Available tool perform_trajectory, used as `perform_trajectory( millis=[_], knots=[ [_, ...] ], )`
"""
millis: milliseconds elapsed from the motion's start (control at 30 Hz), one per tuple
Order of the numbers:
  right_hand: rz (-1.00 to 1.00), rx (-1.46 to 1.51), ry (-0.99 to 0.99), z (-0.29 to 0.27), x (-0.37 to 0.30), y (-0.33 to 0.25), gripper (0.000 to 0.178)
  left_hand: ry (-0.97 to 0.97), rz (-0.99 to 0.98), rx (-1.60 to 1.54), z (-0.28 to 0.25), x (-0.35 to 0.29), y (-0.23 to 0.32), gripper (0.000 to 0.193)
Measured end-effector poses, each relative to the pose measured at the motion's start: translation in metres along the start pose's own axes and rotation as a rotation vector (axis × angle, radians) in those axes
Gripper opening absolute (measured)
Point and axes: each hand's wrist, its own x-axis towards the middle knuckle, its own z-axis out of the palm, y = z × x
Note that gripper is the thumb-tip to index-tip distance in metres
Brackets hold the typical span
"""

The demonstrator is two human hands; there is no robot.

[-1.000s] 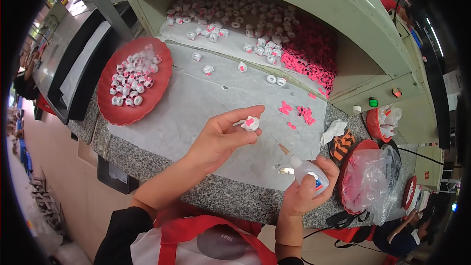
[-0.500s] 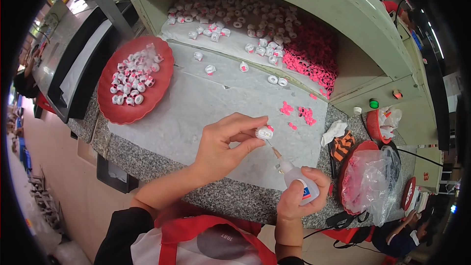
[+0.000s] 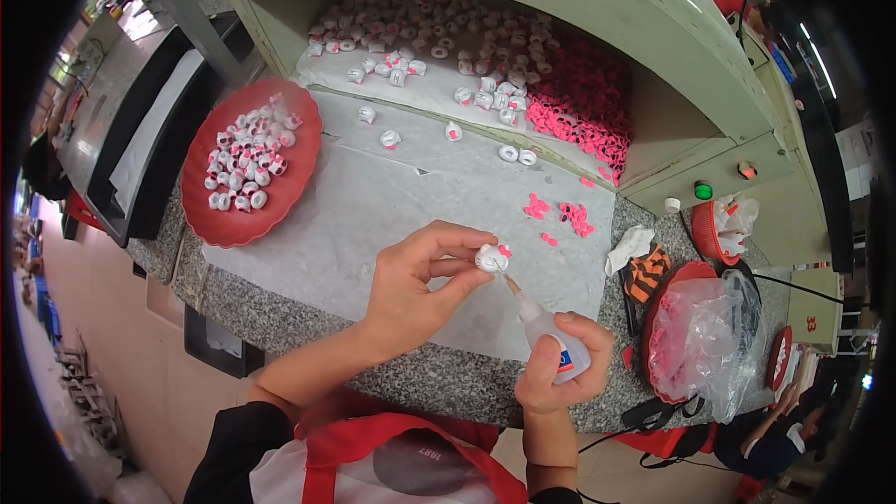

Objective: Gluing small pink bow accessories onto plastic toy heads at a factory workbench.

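- We pinch a small white bead (image 3: pixel 490 259) in our left hand (image 3: pixel 415 285): light, hard, likely slippery; fingertip grip suits.
- Our right hand (image 3: pixel 560 369) squeezes a soft glue bottle (image 3: pixel 549 336), nozzle at the bead.

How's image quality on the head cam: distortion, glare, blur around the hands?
Head view: strong fisheye, the shelf edge bows and black vignette fills the corners; lighting even and soft, with only faint shadow under the left hand; the small white piece and glue bottle in the right hand are sharp, no motion blur; the clear plastic bag shows mild sheen; far right rim dark and smeared.
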Motion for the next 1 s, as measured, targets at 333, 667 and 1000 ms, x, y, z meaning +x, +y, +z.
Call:
perform_trajectory(
  millis=[333,667,1000],
  knots=[
    [0.041,0.010,-0.015,0.000,-0.001,0.000,0.024,-0.013,-0.014,-0.007,0.000,0.000,-0.001,0.028],
    [-0.034,0.026,-0.120,-0.002,0.004,-0.002,0.021,-0.011,0.057,0.036,-0.001,0.002,-0.002,0.028],
    [-0.065,0.007,-0.060,-0.002,0.007,0.003,0.020,0.003,0.003,-0.035,0.000,0.002,-0.004,0.027]
  ],
)
